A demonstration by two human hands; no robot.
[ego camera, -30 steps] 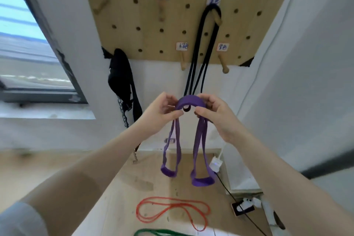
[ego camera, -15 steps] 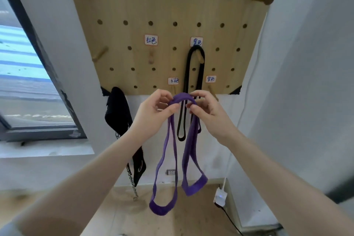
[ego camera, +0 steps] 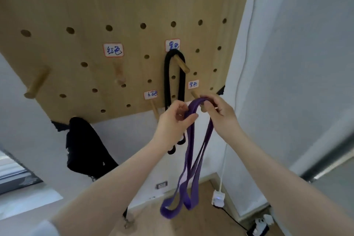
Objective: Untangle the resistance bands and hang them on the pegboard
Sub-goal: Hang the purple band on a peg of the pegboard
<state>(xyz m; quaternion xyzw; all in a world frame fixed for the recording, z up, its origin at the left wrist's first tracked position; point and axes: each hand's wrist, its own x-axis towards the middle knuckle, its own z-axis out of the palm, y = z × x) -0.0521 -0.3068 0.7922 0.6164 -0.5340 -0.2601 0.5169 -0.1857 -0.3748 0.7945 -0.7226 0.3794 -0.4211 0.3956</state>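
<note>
The pegboard (ego camera: 122, 15) fills the top of the view, and its lower edge ends just above both hands. A white wall stands close on its right side, and there is open room below it down to the floor. The left hand (ego camera: 173, 119) and the right hand (ego camera: 218, 111) are raised side by side and pinch the top of the purple band (ego camera: 188, 161). Its loops hang down under the hands. The top of the band sits at the low peg (ego camera: 195, 94) under the right-hand label, beside the black band (ego camera: 168, 82) that hangs from a higher peg. A moment ago the hands were lower and farther from the pegboard.
</note>
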